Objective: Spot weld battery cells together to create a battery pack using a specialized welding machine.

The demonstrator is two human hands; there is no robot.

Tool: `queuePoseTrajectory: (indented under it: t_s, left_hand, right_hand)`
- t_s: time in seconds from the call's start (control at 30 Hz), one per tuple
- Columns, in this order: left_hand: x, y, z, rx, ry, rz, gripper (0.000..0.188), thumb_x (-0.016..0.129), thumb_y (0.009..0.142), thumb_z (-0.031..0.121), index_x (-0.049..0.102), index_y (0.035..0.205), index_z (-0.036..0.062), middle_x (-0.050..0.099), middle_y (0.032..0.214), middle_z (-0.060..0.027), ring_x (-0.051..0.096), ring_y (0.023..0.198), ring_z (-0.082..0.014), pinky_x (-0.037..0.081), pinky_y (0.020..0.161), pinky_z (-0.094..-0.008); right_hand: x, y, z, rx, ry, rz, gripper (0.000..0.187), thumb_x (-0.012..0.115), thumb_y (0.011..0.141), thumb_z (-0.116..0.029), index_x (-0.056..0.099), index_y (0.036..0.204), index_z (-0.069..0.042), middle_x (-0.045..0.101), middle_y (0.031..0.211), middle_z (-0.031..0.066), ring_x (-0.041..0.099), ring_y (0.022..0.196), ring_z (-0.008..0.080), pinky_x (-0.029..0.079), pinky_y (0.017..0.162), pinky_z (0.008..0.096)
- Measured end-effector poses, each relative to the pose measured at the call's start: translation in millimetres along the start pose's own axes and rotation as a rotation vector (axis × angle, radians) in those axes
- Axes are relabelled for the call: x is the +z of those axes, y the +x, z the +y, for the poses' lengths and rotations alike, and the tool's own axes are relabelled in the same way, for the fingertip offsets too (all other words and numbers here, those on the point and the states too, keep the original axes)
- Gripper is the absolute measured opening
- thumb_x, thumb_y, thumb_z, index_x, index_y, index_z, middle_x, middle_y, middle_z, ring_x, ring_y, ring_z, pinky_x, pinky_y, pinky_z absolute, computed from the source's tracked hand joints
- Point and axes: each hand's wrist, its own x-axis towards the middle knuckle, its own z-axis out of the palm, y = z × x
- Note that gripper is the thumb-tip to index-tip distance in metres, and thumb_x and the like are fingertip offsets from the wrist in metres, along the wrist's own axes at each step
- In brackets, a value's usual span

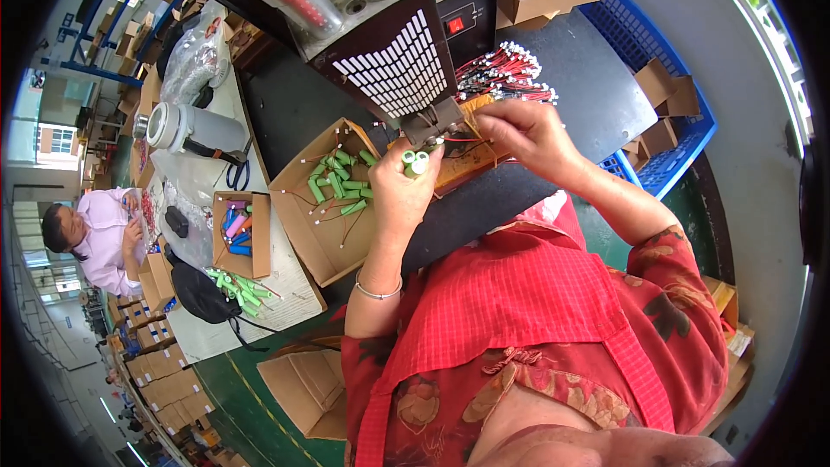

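My left hand is closed around a few green cylindrical battery cells, their pale ends facing up. It holds them just under the welding head of a black spot welder. To the right, my right hand pinches a thin red wire that runs to the cells. Its fingertips are partly hidden by the hand itself. Beneath the wire stands a worn orange-yellow block. A heap of red and black wire leads with white connectors lies behind my right hand.
Left of my left hand, a cardboard box holds green cells with leads. Another carton of purple cells stands at the back right, near a blue crate. On the left table are a grey-white jar and loose green cells. A person sits beyond.
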Motion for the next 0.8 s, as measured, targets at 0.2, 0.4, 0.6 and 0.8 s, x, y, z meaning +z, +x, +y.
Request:
queuePoseTrajectory:
  t_s: [0.2,0.4,0.6,0.8]
  left_hand:
    - [-63,-4,-33,-0.29,-0.161,0.23,0.024,0.069,0.077,0.006,0.056,0.096,0.0018,0.056,0.077,0.0003,0.053,0.066,-0.0063,0.044,0.057,-0.019]
    - [-80,-15,-31,-0.572,-0.851,0.09,0.014,0.059,0.085,0.008,0.052,0.097,0.0049,0.055,0.085,-0.0031,0.056,0.078,-0.0137,0.047,0.065,-0.0284]
    - [-38,-18,-10,-0.337,-0.595,0.002,0.024,0.064,0.081,0.004,0.061,0.103,-0.0039,0.063,0.09,-0.0057,0.058,0.079,-0.0089,0.047,0.073,-0.0206]
    - [0,-4,-6,0.029,-0.046,-0.079,0.019,0.068,0.076,0.006,0.063,0.093,-0.0026,0.063,0.078,-0.0102,0.06,0.068,-0.0117,0.046,0.06,-0.0253]
  right_hand:
    - [-47,21,75,0.188,-0.551,0.102,0.024,0.063,0.079,-0.025,0.064,0.078,-0.001,0.062,0.067,0.0159,0.062,0.064,0.0289,0.048,0.059,0.0376]
    - [-53,18,103,0.26,-0.532,0.074,0.023,0.062,0.076,-0.025,0.066,0.082,-0.003,0.063,0.072,0.0159,0.063,0.068,0.0283,0.049,0.065,0.0371]
    - [-56,3,34,0.247,0.077,-0.023,0.017,0.058,0.087,-0.018,0.059,0.087,-0.001,0.054,0.07,-0.0024,0.049,0.063,0.0035,0.043,0.057,0.0194]
    - [-13,-8,2,0.305,0.286,-0.276,0.02,0.056,0.088,-0.019,0.058,0.086,0.001,0.058,0.072,0.0007,0.054,0.067,0.0057,0.046,0.06,0.0216]
